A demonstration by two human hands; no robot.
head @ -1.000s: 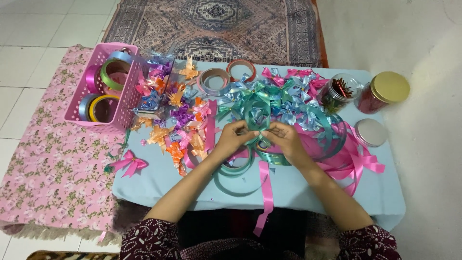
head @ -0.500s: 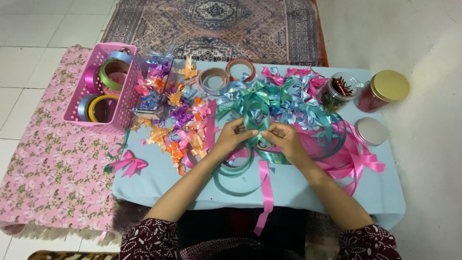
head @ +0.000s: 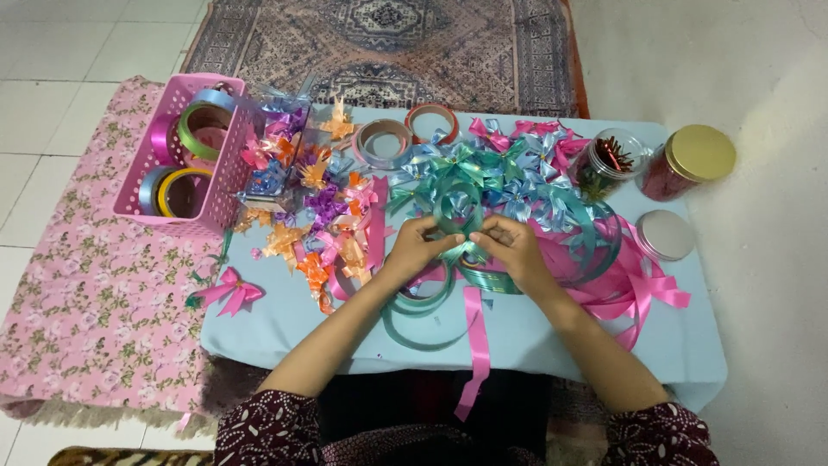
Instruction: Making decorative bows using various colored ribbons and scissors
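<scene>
Head view, hands: left hand (head: 420, 244) & right hand (head: 509, 246) meet at table centre, fingertips pinched on a teal ribbon loop (head: 457, 211), one hand each side. Both grasping, not released.
Head view, ribbon: loop stands up betw. the thumbs, just in front of the pile of finished teal/blue bows (head: 509, 177). Loose teal ribbon coil (head: 427, 315) trails below the wrists onto the light-blue table (head: 285, 324); whether it joins the loop, can't tell.
Head view, step: looks like mid-fold, shaping a bow loop and pinching the crossing. Judged, not seen.
Head view, next move: likely needs the pinch kept tight at the crossing while one hand frees up to bring more ribbon round; slippery ribbon could spring open if grip eases.
Head view, left side: pink basket (head: 185, 164) w/ ribbon rolls on a floral cloth (head: 82, 302); orange/purple/pink bows (head: 319, 216) spread beside it; single pink bow (head: 228, 289) near table's left edge.
Head view, right side: pink ribbon tangle (head: 634, 289) touching right forearm area; open clear jar (head: 608, 160), gold-lidded jar (head: 690, 160), loose silver lid (head: 664, 235) near the table's right edge.
Head view, far edge: two tape rolls (head: 405, 134), patterned rug (head: 388, 39) beyond.
</scene>
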